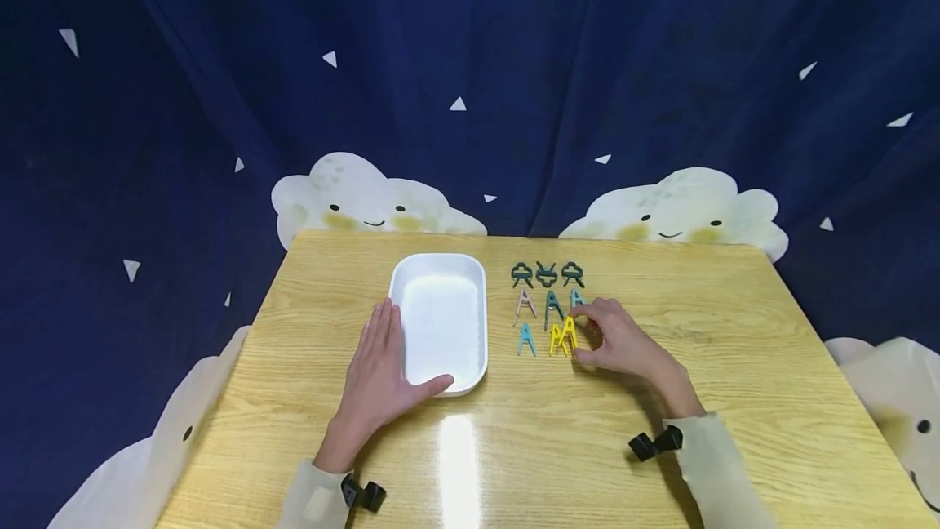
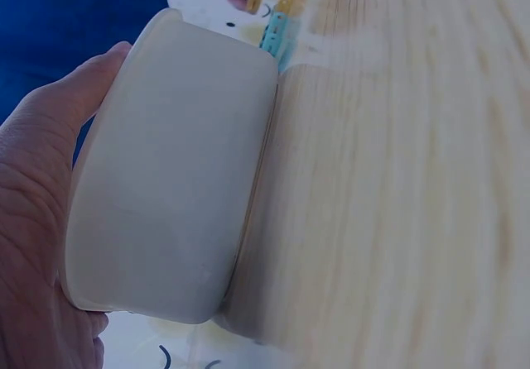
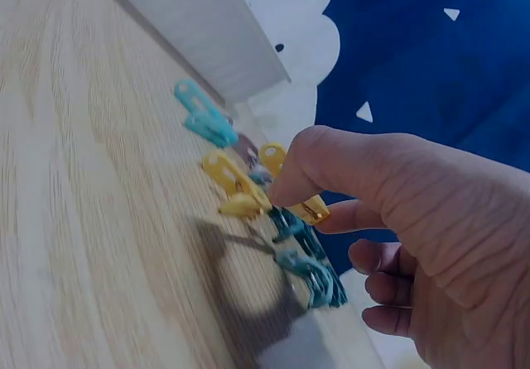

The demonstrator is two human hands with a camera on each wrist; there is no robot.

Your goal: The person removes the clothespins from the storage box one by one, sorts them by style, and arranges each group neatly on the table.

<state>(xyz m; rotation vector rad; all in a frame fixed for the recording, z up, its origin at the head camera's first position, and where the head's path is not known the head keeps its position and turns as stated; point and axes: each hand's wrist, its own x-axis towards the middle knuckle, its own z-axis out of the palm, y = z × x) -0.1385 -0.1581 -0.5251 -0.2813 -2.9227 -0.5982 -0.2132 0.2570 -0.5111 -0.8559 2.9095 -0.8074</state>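
Observation:
My right hand (image 1: 620, 341) pinches a yellow clothespin (image 1: 569, 331) between thumb and index finger, with the other fingers loosely bent. Just left of it lies a second yellow clothespin (image 1: 554, 340), partly overlapped in the head view. My left hand (image 1: 376, 370) rests along the left side of a white tray (image 1: 481, 325), fingers straight and thumb spread over its near rim. A light blue clothespin (image 1: 525, 339) lies between the tray and the yellow ones. Behind are a pink clothespin (image 1: 525, 305), a dark teal clothespin (image 1: 553, 308) and a pale blue clothespin (image 1: 577, 298) beside my right fingertips.
Three dark green clips (image 1: 547, 274) form a row at the back, right of the tray. The wooden table (image 1: 558, 464) ends at a dark blue curtain (image 1: 514, 88) with white triangles and clouds. A black wrist camera (image 1: 656, 442) sits on each sleeve.

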